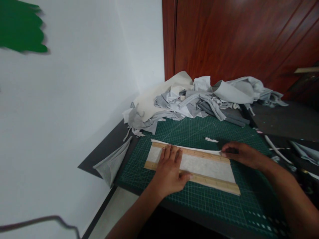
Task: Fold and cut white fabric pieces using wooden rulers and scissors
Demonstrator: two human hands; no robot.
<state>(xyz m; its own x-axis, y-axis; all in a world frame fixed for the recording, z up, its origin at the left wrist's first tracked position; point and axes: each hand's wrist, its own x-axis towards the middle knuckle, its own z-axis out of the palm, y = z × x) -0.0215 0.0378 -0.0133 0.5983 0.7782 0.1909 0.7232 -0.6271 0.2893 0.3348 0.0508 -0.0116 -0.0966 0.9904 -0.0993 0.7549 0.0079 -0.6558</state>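
My left hand (170, 171) lies flat with fingers stretched out on a white sheet of fabric (206, 167) on the green cutting mat (199, 132). It presses on the sheet and on the wooden rulers (199, 153) that run along the sheet's two long edges. A thin white strip (189, 147) runs along the far ruler. My right hand (240, 154) rests at the right end of that strip with its fingers drawn together. Whether it grips the strip end or a small tool is hidden.
A heap of grey and white fabric scraps (196, 98) covers the back of the table against a wooden door (236, 36). A grey folded piece (112, 162) hangs off the table's left edge beside the white wall. A small white scrap (211, 139) lies on the mat.
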